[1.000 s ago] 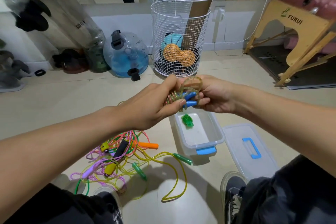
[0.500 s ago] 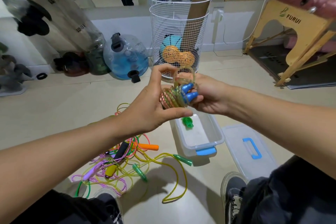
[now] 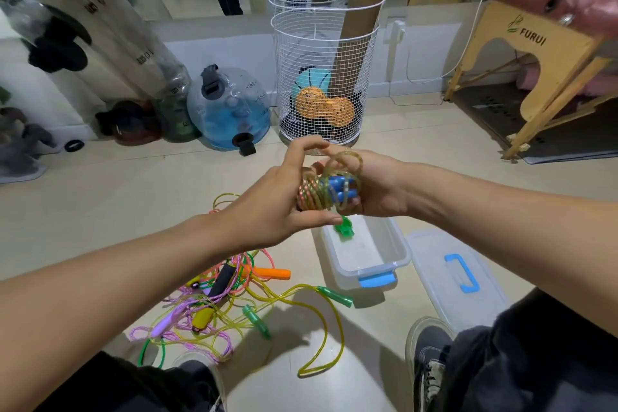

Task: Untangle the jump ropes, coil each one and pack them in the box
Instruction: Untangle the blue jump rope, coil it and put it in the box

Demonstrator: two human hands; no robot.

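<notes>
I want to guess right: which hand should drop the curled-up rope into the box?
Probably the right hand. It grips the coiled rope by its blue handles, right above the open box. The left hand only steadies the coil.

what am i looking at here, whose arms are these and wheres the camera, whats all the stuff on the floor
No machine here: a person wears a camera on the head, looking down at their own two arms. The right hand holds a jump rope with blue handles, its cord wound into a coil, and the left hand has its grip on the coil too. Below them on the floor stands an open clear box with a green piece inside. Its lid lies beside it, toward the right arm. Under the left arm lies a tangle of other ropes in yellow, pink, green and orange. A wire basket stands behind.
</notes>
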